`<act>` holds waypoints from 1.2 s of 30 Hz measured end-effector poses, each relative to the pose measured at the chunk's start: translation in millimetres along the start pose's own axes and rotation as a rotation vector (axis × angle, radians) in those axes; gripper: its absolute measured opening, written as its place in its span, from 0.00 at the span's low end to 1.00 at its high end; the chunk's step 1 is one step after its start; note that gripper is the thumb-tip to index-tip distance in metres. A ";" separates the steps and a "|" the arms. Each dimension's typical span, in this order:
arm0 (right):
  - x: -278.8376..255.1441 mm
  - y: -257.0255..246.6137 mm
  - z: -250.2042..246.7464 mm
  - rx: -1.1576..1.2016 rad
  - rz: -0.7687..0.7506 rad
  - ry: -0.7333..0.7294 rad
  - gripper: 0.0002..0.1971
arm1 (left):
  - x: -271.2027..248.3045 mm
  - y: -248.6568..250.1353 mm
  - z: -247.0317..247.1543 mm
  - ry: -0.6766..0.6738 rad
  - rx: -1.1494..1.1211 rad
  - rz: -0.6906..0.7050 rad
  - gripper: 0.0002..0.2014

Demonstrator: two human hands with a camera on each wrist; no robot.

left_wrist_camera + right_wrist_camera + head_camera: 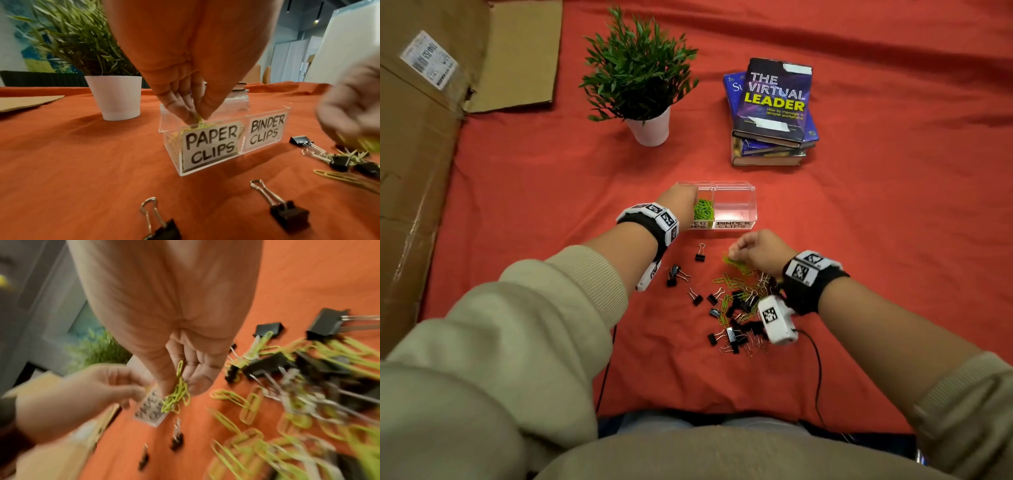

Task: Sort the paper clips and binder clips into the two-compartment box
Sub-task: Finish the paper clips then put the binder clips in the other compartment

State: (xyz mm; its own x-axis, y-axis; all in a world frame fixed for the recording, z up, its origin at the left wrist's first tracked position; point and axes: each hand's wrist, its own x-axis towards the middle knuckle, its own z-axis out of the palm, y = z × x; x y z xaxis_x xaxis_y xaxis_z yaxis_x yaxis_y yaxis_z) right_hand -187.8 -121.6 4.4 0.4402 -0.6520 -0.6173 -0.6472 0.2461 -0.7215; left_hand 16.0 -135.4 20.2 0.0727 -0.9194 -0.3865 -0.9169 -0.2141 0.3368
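A clear two-compartment box (752, 205) stands on the red cloth, labelled PAPER CLIPS and BINDER CLIPS. Green paper clips (703, 209) lie in its left compartment; the right one looks empty. My left hand (688, 202) reaches down into the paper-clip compartment (171, 144), and its fingertips (190, 119) pinch a yellow-green clip (198, 121). My right hand (739, 251) hovers over the mixed pile (736, 305) just in front of the box. It pinches a dangling bunch of green paper clips (176, 395). Loose black binder clips (287, 214) lie near the box.
A potted plant (643, 78) and a stack of books (774, 109) stand behind the box. Flattened cardboard (421, 137) lies along the left. Thin black cables (818, 370) run from the wrist cameras toward my lap.
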 end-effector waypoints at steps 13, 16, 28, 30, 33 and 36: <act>64.1 -92.8 3.0 -0.259 -0.230 0.201 0.05 | -82.6 16.0 89.7 0.003 -0.211 0.081 0.06; 62.1 -91.0 11.6 -0.358 -0.247 0.221 0.12 | -83.4 26.2 103.8 0.003 -0.117 0.160 0.12; -7.2 35.6 -42.4 -0.421 -0.043 0.336 0.12 | -69.0 41.3 103.4 -0.146 0.155 0.344 0.29; -13.2 47.9 -38.0 -0.440 -0.042 0.295 0.13 | -70.3 38.2 98.9 -0.119 0.167 0.326 0.24; -18.6 58.9 -34.1 -0.443 -0.004 0.285 0.09 | -71.2 32.3 90.6 -0.050 0.209 0.286 0.14; -19.8 63.5 -36.9 -0.349 0.072 0.266 0.06 | -66.4 33.1 88.2 0.018 0.175 0.254 0.10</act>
State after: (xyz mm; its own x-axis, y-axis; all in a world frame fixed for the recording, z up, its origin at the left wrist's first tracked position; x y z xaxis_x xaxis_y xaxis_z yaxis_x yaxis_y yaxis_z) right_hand -260.5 -119.5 -17.6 0.2406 -0.8149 -0.5273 -0.8618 0.0706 -0.5023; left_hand -53.8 -52.3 -18.7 -0.1617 -0.9422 -0.2934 -0.9603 0.0818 0.2667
